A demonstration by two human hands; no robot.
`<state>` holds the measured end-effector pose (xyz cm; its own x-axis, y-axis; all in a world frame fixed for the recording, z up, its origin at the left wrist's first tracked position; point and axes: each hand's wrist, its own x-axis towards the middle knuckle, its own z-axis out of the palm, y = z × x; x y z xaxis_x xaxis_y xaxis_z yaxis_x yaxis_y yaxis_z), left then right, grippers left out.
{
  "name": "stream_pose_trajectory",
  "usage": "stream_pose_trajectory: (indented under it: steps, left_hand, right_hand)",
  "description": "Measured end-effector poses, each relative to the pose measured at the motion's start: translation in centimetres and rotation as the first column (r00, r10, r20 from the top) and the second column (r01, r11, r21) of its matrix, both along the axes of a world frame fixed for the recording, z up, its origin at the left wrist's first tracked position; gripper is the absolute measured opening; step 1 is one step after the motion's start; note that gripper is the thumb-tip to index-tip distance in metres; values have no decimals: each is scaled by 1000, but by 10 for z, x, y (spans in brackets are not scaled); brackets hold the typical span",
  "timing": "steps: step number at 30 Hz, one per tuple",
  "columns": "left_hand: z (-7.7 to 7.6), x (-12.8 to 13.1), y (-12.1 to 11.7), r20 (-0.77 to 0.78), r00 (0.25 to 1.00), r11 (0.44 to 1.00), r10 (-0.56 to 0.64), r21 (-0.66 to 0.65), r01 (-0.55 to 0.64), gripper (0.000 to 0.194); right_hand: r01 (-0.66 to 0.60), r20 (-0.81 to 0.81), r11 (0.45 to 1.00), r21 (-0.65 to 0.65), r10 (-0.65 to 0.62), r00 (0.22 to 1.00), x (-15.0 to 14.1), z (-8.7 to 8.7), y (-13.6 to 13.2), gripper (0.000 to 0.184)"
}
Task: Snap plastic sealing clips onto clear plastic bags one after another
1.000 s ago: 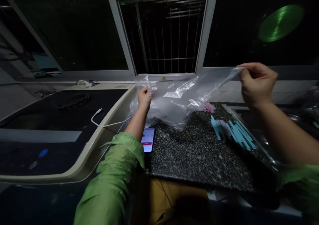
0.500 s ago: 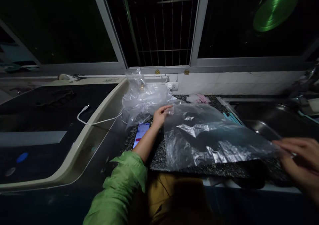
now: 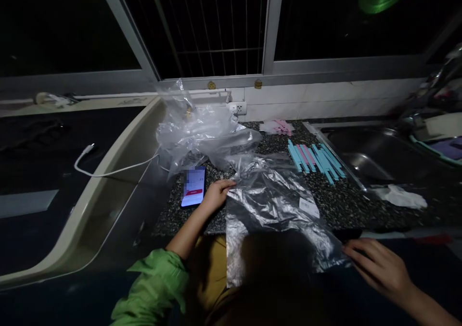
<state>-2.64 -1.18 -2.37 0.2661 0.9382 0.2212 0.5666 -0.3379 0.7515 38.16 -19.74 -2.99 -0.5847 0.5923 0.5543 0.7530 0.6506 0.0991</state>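
A clear plastic bag (image 3: 267,201) is stretched between my two hands, its lower part draped over the counter's front edge. A small white label (image 3: 309,207) shows on it. My left hand (image 3: 216,194) pinches the bag's left edge with thumb and fingers. Lower down on the right, my right hand (image 3: 378,263) grips the opposite corner. Just behind the bag lies a heap of crumpled clear plastic (image 3: 205,133). Left of my left hand, a phone (image 3: 193,186) lies with its screen lit.
Blue and pink strips (image 3: 315,160) lie on the speckled counter (image 3: 342,201), with pink pieces (image 3: 281,127) farther back. A steel sink (image 3: 364,148) is at right, a crumpled white tissue (image 3: 400,196) by its front rim. At left, a white cable (image 3: 115,172) crosses a large appliance (image 3: 90,206).
The bag has come down and toward me, sagging over the counter edge. My right hand has moved left and lower with its corner. The strips and the tissue now show fully; the view tilted down.
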Motion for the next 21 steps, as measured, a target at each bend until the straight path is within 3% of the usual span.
stream_pose_trajectory:
  steps: [8, 12, 16, 21]
  left_hand:
    - [-11, -13, -6, -326, 945, 974, -10, 212, 84, 36]
    - [-8, -15, -13, -373, 922, 954, 101, 300, 17, 43]
    - [9, -2, -14, -322, 917, 901, 236, 425, -83, 36]
    - [23, 36, 0, -479, 877, 938, 38, 320, 135, 32]
  right_hand:
    - [-124, 177, 984, -130, 146, 973, -5, -14, -6, 33]
    - [-159, 257, 981, -109, 182, 949, 6, -6, 1, 34]
    - [-57, 138, 998, -6, 57, 989, 3, 21, 41, 27]
    - [124, 124, 991, -47, -117, 985, -51, 45, 125, 26]
